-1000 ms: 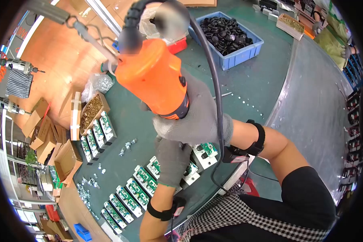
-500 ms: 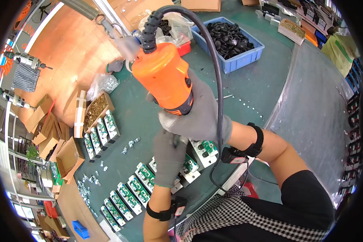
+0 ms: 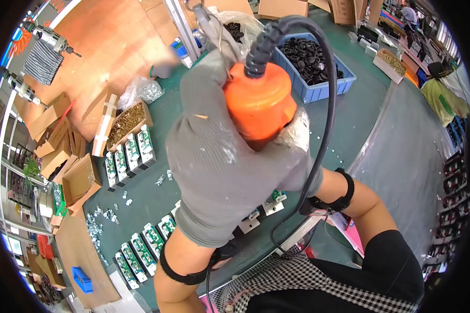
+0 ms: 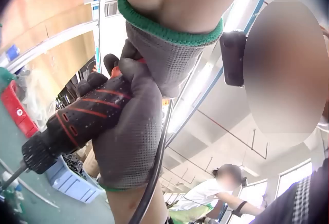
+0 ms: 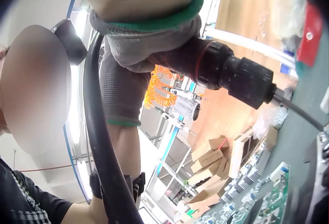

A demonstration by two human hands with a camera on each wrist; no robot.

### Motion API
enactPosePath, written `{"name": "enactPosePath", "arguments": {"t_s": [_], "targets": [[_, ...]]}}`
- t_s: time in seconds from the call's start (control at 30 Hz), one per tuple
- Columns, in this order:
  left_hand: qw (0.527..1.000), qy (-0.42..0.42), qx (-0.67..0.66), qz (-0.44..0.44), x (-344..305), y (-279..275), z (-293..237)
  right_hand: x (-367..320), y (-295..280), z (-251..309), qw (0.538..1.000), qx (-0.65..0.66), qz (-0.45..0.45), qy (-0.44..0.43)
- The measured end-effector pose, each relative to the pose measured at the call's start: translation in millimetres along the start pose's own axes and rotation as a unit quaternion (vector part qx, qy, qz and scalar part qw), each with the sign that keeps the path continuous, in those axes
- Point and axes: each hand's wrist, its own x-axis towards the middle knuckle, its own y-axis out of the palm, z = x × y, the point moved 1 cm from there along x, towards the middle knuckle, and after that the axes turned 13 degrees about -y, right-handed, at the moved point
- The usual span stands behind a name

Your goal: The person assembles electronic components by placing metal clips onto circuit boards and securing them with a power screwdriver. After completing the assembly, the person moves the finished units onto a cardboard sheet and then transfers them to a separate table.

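An orange-topped electric screwdriver (image 3: 258,99) is held upright between both gloved hands. My left hand (image 3: 209,161) wraps the orange upper end from the left and covers much of the view below it. Lower down, my right hand (image 3: 295,169) grips the black body, partly hidden behind the left. In the left wrist view the black, red-striped body (image 4: 97,108) shows inside the right glove. The bit (image 5: 303,113) reaches down from the chuck (image 5: 249,82) close to a pale edge beside the green circuit boards (image 5: 277,198). A row of boards on metal bases (image 3: 154,237) stands left of the hands.
A thick black cord (image 3: 329,104) loops down past the right wrist. Behind stands a blue bin (image 3: 313,91) of black round parts. At left are more boards (image 3: 132,154), a carton of small brass-coloured parts (image 3: 128,125) and loose metal pieces (image 3: 94,227).
My left hand has risen from the boards beneath the right hand to the screwdriver's orange top. The screwdriver has shifted right in the head view and stands more upright.
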Motion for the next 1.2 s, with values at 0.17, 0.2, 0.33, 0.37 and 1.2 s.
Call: {"name": "enactPosePath", "arguments": {"t_s": [0.17,0.2,0.33,0.37,1.2], "targets": [[0.998,0.021,0.044,0.038,12.3,-2.5,10.2,14.1,2.3,-7.8,0.997,0.067,-0.004,-0.047],[0.999,0.025,0.019,0.044,13.6,-1.3,13.2,15.6,0.9,-4.0,0.998,0.053,0.005,-0.033],[0.996,0.025,-0.050,0.063,17.3,4.1,19.9,10.1,11.7,-26.7,0.994,0.000,-0.053,-0.096],[0.995,0.016,-0.062,0.071,16.1,4.0,19.5,11.6,16.5,-28.0,0.992,0.045,-0.086,-0.082],[0.950,-0.091,0.212,0.211,-117.5,50.4,103.9,17.9,7.1,-2.3,0.996,-0.009,-0.074,0.042]]}}
